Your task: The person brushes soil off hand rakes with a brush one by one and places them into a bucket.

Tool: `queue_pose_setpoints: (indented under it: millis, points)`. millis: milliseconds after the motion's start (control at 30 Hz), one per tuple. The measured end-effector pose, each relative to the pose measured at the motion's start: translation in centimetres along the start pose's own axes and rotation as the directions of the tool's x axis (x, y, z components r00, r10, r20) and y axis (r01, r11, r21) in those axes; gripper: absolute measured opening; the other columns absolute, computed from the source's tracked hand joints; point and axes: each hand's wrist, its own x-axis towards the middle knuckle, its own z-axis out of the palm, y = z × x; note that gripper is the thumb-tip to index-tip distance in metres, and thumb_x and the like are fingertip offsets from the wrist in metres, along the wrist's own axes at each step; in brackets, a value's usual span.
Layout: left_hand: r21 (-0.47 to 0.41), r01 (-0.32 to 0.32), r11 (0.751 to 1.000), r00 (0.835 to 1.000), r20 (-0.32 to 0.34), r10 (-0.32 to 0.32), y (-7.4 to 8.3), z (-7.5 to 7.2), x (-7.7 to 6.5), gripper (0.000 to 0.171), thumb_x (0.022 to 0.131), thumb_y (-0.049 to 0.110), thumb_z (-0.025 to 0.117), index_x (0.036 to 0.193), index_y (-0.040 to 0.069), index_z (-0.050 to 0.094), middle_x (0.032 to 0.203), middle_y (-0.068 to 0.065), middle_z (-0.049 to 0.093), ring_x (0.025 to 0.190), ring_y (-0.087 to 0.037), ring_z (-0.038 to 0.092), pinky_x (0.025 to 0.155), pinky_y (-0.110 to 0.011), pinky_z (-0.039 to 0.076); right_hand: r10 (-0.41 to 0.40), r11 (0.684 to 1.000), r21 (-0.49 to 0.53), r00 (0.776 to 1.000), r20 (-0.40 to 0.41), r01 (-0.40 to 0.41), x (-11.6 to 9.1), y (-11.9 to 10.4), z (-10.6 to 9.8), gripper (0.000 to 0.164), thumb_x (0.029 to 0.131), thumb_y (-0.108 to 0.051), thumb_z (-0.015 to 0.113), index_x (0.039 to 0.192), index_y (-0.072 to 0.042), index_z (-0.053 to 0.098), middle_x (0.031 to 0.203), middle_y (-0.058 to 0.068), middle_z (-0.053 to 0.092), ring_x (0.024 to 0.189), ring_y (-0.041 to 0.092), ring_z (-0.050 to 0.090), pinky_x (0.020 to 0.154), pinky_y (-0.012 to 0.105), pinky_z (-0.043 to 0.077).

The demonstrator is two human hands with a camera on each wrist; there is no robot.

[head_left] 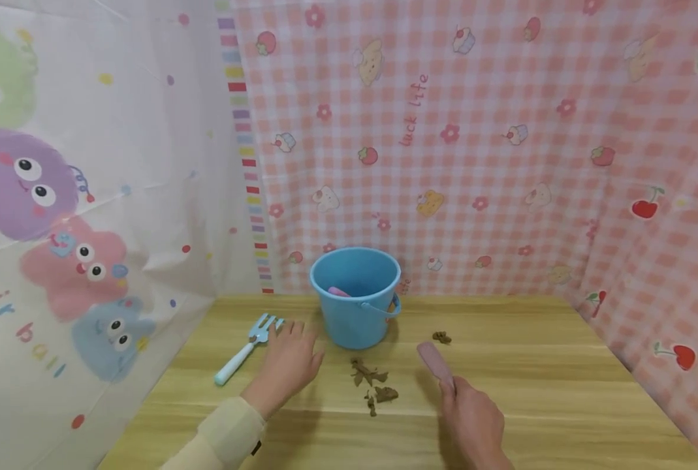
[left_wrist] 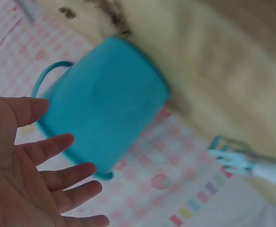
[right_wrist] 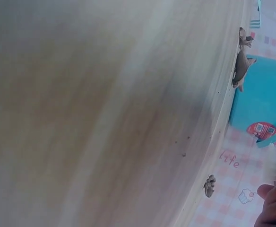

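Observation:
My right hand grips a pink brush, its long back facing up over the table. Pale bristles show along its edge in the right wrist view. The left hand hovers left of the blue bucket with fingers spread and nothing in the palm. Beside that hand lies a toy garden fork with blue tines and a pale handle; the fingertips overlap its tines in the head view. Brown crumbly clumps lie between the hands, in front of the bucket.
Inside the bucket a pink object leans, mostly hidden. A smaller brown clump lies to the bucket's right. Pink checked cloth hangs behind and on the right, and a white cartoon cloth on the left, around the wooden table.

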Motion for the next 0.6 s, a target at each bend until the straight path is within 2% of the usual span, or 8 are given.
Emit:
queue_pose_setpoints:
  millis: [267, 400, 600]
  points:
    - [0.052, 0.024, 0.998, 0.999, 0.024, -0.025, -2.2, 2.1, -3.3, 0.047, 0.087, 0.036, 0.074, 0.119, 0.003, 0.064, 0.112, -0.019, 0.063, 0.112, -0.039, 0.057, 0.094, -0.068, 0.038, -0.014, 1.0, 0.005, 1.0, -0.023, 0.014, 0.4, -0.3, 0.3, 0.034, 0.101, -0.028, 0.055, 0.115, 0.002, 0.065, 0.067, 0.006, 0.061, 0.052, 0.021, 0.052, 0.043, 0.038, 0.039]
    - [0.056, 0.072, 0.996, 0.996, 0.047, -0.074, -3.9, 2.5, -4.5, 0.047, 0.086, 0.034, 0.075, 0.119, 0.003, 0.063, 0.113, -0.019, 0.063, 0.113, -0.039, 0.056, 0.094, -0.069, 0.037, -0.017, 1.0, 0.012, 1.0, -0.012, 0.017, 0.6, -0.4, 0.3, 0.031, 0.101, -0.027, 0.056, 0.109, 0.0, 0.066, 0.07, 0.006, 0.059, 0.054, 0.021, 0.052, 0.044, 0.039, 0.04]
    - [0.06, 0.136, 0.989, 0.989, 0.047, -0.139, -6.8, 3.1, -5.9, 0.046, 0.084, 0.032, 0.077, 0.115, 0.0, 0.062, 0.109, -0.02, 0.063, 0.108, -0.042, 0.058, 0.092, -0.069, 0.039, -0.049, 0.999, 0.012, 0.999, 0.012, 0.049, 1.2, -0.7, 0.3, 0.025, 0.1, -0.027, 0.058, 0.101, -0.004, 0.068, 0.071, 0.003, 0.059, 0.058, 0.021, 0.055, 0.047, 0.041, 0.043]
